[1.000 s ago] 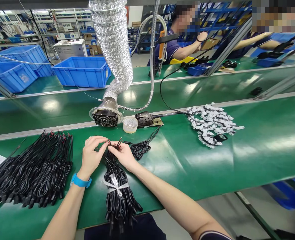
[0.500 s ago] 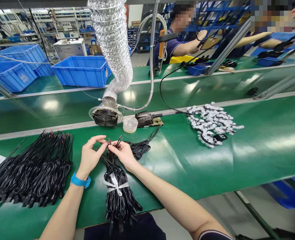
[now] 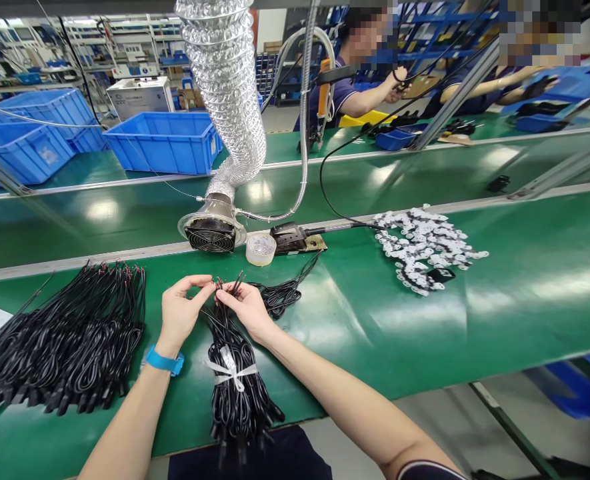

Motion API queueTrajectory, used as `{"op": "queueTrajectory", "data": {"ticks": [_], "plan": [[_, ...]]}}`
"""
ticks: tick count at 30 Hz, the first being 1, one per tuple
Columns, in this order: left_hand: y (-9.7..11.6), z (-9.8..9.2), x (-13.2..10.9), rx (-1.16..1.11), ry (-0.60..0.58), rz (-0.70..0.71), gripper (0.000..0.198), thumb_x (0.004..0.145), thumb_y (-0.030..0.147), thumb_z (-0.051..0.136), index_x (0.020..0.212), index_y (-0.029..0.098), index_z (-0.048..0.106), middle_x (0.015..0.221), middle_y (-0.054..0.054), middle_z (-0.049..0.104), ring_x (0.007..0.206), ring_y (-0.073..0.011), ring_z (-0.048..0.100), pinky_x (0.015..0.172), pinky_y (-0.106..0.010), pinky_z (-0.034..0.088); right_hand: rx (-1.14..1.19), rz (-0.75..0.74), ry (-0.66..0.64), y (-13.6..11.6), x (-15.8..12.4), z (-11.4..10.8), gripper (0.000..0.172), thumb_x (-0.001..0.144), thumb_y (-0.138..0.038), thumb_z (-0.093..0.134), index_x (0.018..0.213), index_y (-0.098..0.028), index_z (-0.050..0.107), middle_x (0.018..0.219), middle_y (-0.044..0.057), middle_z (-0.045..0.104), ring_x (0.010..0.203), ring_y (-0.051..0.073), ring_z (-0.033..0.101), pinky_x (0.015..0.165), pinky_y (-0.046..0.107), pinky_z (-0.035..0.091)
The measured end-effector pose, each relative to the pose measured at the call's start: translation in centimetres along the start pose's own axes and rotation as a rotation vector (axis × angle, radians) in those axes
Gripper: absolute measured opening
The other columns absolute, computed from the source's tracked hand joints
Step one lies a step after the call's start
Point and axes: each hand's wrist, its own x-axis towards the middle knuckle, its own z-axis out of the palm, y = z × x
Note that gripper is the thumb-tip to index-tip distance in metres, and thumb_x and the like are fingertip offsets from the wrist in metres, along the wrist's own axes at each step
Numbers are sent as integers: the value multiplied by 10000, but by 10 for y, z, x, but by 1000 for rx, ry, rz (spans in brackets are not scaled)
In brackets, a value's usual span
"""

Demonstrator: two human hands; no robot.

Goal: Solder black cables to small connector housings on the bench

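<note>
A bundle of black cables [image 3: 235,380], tied with a white strip, lies on the green table [image 3: 499,300] in front of me. Its thin wire ends [image 3: 227,288] point up between my hands. My left hand [image 3: 179,313], with a blue wristband, pinches at the wire ends with thumb and forefinger. My right hand [image 3: 247,308] pinches the same wire ends from the right side. A smaller coil of black cable [image 3: 282,297] lies just right of my right hand.
A large pile of black cables [image 3: 59,340] lies at left. A fume duct with fan [image 3: 211,230], a small round tub [image 3: 261,249] and a soldering stand [image 3: 295,238] sit behind. White small parts [image 3: 425,247] lie at right. Blue bins [image 3: 165,141] and other people are beyond.
My left hand's fingers opened a little and then closed back into a pinch at the wire ends. My right hand and the bundle have barely moved.
</note>
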Motion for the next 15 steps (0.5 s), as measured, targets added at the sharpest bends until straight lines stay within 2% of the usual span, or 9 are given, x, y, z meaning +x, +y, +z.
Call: {"op": "queueTrajectory", "data": {"ticks": [5,9,12,15], "plan": [[-1,-1,1,12,5,-12,201,756,393,807,825,212,754,864,-32,761,822,-192,697,816,-326,549,14,7,4,1,-1,0,292,680,-408,870,800,-177,737,745,3,688,717,142,593,769,294,467],[0,-3,0,175,56,-30,110,761,296,753,716,210,702,766,-6,728,750,-183,660,765,-320,518,14,-3,67,0,-2,2,285,663,-403,878,786,-188,736,793,4,706,740,145,592,790,301,471],[4,-3,-2,339,84,127,38,776,205,685,744,215,667,814,-3,710,820,-197,643,820,-349,495,10,-9,93,-1,-3,3,282,645,-402,882,777,-192,749,839,14,727,775,153,601,821,310,474],[12,-4,-3,355,13,337,85,829,184,657,890,229,695,1006,-24,704,1001,-212,626,932,-386,467,13,10,78,-3,-2,3,271,642,-390,883,782,-192,764,854,20,737,781,155,607,833,314,473]]}}
